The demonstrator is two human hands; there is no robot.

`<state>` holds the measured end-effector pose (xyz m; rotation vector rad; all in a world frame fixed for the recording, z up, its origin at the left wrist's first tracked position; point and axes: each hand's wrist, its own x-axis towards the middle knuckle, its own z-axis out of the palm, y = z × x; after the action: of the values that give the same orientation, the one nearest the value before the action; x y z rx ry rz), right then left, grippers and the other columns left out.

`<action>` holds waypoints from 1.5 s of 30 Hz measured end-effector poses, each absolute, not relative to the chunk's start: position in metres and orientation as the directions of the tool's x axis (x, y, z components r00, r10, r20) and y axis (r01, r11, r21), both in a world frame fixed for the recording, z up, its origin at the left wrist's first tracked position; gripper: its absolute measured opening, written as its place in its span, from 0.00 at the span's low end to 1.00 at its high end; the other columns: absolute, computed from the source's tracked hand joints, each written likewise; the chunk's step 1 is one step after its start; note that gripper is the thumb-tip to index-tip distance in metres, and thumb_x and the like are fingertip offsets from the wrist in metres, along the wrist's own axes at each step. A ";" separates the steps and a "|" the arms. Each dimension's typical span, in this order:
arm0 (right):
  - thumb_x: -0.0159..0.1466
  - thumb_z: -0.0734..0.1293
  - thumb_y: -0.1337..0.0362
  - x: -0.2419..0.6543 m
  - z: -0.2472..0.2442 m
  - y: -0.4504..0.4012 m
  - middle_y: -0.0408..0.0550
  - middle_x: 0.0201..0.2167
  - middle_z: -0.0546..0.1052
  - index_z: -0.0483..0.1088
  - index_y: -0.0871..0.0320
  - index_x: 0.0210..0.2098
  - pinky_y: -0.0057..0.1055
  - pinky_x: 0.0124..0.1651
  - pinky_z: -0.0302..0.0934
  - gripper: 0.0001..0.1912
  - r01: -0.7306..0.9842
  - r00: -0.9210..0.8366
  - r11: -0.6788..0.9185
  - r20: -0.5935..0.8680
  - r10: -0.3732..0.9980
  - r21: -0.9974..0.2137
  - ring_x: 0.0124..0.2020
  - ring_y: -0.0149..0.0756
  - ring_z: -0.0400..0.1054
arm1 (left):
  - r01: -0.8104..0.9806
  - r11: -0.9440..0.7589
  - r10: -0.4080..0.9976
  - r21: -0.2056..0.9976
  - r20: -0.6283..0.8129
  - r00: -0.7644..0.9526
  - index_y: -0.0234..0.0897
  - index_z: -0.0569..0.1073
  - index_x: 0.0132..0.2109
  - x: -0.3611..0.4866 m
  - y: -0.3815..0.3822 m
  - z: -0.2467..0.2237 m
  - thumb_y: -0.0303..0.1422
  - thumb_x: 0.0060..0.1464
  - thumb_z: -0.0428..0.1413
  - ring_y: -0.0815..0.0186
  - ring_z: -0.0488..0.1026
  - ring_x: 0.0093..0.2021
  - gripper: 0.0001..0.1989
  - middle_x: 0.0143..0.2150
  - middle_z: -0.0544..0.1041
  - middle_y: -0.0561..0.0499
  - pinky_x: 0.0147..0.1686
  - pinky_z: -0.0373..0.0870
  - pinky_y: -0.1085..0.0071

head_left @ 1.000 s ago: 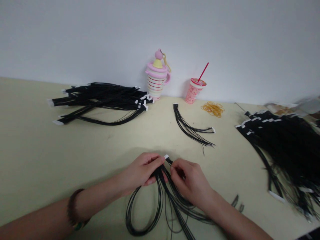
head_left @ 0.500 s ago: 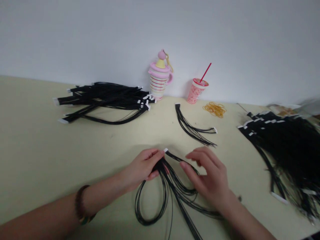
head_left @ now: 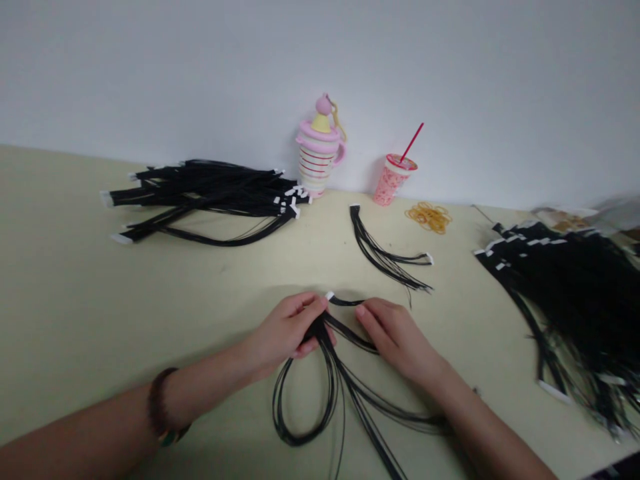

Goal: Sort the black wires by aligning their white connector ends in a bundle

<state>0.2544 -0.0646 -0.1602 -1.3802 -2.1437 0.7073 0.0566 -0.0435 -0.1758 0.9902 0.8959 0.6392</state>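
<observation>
My left hand (head_left: 297, 325) is closed around a black wire harness (head_left: 357, 387) near its gathered end. A white connector (head_left: 329, 295) sticks out past the thumb. From that grip one bunch of wires loops down and back, while others fan toward the lower right. My right hand (head_left: 397, 333) is closed on the upper wires of the same harness, just right of the connector; its fingertips are partly hidden. Beyond my hands a separate wire harness (head_left: 383, 257) with white connectors lies on the table (head_left: 225, 300).
A heap of black harnesses (head_left: 210, 190) lies at the back left, a larger pile (head_left: 575, 280) at the right. Against the wall stand a pink-lidded cup (head_left: 316, 157) and a pink cup with a straw (head_left: 393, 180). Yellow rubber bands (head_left: 429, 218) lie beside them.
My right hand has closed from an open pose onto the upper wires, drawing them together. My left hand keeps its hold in nearly the same place.
</observation>
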 end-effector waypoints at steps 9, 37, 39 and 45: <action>0.61 0.64 0.67 0.243 -0.171 -0.067 0.44 0.25 0.67 0.63 0.59 0.28 0.29 0.31 0.55 0.06 0.394 -0.245 0.475 0.408 0.879 -0.787 0.27 0.33 0.61 | -0.284 0.698 0.636 0.657 -0.386 0.668 0.35 0.68 0.43 0.050 -0.042 -0.176 0.38 0.58 0.51 0.83 0.48 0.14 0.11 0.34 0.75 0.45 0.13 0.42 0.85; 0.65 0.62 0.69 0.235 -0.161 -0.087 0.45 0.35 0.75 0.72 0.57 0.42 0.29 0.38 0.60 0.09 0.609 -0.353 0.418 0.242 0.904 -0.674 0.33 0.34 0.68 | -0.336 0.602 0.733 0.724 -0.336 0.591 0.33 0.70 0.39 0.058 -0.047 -0.179 0.38 0.56 0.53 0.78 0.58 0.15 0.11 0.21 0.65 0.56 0.13 0.51 0.83; 0.66 0.61 0.68 0.236 -0.158 -0.087 0.46 0.39 0.75 0.71 0.57 0.44 0.31 0.43 0.59 0.10 0.623 -0.361 0.422 0.236 0.902 -0.658 0.38 0.35 0.68 | -0.332 0.603 0.737 0.725 -0.346 0.581 0.33 0.70 0.39 0.059 -0.047 -0.178 0.37 0.57 0.53 0.78 0.58 0.15 0.11 0.21 0.66 0.55 0.13 0.52 0.83; 0.60 0.65 0.70 0.253 -0.130 -0.085 0.42 0.20 0.72 0.71 0.59 0.39 0.21 0.22 0.53 0.08 0.210 -0.389 0.024 -0.061 0.919 -0.977 0.19 0.27 0.61 | -0.259 0.630 0.712 0.732 -0.412 0.569 0.31 0.70 0.37 0.059 -0.045 -0.172 0.39 0.57 0.51 0.79 0.57 0.14 0.13 0.25 0.72 0.50 0.12 0.49 0.83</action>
<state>0.2531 -0.0853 -0.1297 -1.1628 -1.6633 1.4109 0.0586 -0.0447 -0.1715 0.6676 0.7646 0.6223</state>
